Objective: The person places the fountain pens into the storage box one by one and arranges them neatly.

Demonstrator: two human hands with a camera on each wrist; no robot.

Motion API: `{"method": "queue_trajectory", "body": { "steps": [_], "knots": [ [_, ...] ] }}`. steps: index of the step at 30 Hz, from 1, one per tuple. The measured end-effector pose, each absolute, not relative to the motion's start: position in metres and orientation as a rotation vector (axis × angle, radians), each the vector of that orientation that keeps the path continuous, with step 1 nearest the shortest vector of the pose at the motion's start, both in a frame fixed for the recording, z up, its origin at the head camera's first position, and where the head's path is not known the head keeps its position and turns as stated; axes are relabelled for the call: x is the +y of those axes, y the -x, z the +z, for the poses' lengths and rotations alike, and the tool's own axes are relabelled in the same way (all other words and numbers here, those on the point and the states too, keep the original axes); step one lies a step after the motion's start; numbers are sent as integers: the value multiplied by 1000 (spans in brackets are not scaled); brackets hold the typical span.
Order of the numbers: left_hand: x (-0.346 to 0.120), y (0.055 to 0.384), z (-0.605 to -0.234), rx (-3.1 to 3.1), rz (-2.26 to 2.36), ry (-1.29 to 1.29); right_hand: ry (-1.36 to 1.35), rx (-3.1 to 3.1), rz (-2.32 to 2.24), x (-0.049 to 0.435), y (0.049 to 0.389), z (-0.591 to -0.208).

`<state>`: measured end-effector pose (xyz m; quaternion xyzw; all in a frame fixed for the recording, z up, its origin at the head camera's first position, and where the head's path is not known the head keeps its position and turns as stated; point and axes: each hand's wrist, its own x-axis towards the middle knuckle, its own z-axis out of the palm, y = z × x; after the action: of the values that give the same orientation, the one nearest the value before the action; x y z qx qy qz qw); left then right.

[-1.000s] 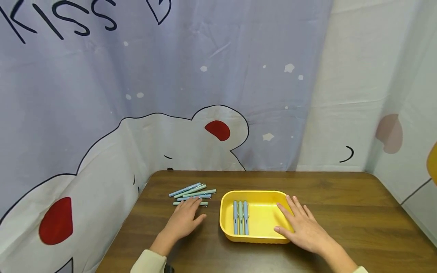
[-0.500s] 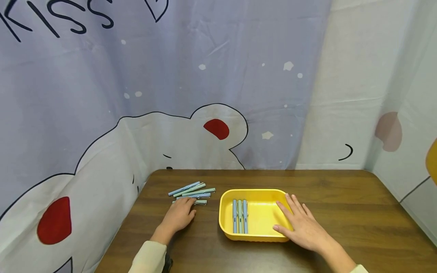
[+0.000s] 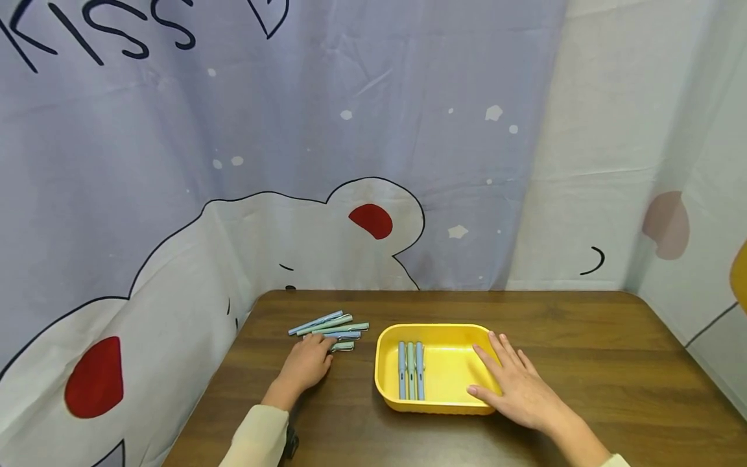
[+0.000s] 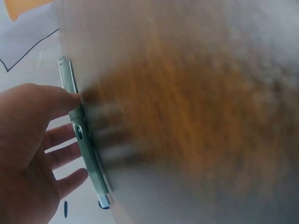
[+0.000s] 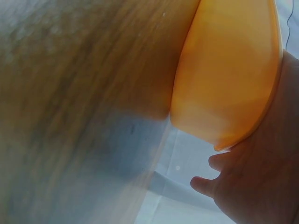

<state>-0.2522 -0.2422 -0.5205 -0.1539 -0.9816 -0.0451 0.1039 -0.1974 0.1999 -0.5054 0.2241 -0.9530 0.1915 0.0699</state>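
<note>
My left hand [image 3: 305, 364] reaches down at the left of the table, thumb and fingers pinching a green capped pen [image 4: 88, 156] from its two sides. In the head view most of this pen is hidden by the hand; only its clip end shows. Just beyond the fingers lies a loose heap of blue and green pens [image 3: 340, 329]. My right hand [image 3: 518, 388] rests spread over the right rim of a yellow plastic basket [image 3: 438, 409]. Inside the basket at the left, two blue pens [image 3: 402, 371] stand side by side with a green pen [image 3: 411, 373] between them.
The brown wooden table [image 3: 589, 363] ends at the back against a printed curtain [image 3: 467, 162]. The basket stands to the right of the pen heap, its right wall [image 5: 224, 70] filling part of the right wrist view.
My left hand has drawn back slightly from over the heap and closed its fingers on the nearest green pen. The right hand keeps its place on the basket rim.
</note>
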Motion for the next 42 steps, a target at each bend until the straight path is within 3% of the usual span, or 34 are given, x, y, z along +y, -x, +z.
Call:
{"method": "queue_trajectory", "body": {
  "steps": [19, 26, 35, 42],
  "knots": [
    [-232, 253, -499, -3154, -402, 456, -647, -2878, 616, 201, 195, -505],
    [-223, 246, -496, -3065, -898, 464, -656, -2879, 634, 202, 197, -503],
    [-202, 226, -477, -2851, -1781, 285, -724, -2852, 704, 211, 201, -502],
    [-182, 218, -466, -2774, -2028, 316, -769, -2836, 678, 213, 201, -504]
  ]
}}
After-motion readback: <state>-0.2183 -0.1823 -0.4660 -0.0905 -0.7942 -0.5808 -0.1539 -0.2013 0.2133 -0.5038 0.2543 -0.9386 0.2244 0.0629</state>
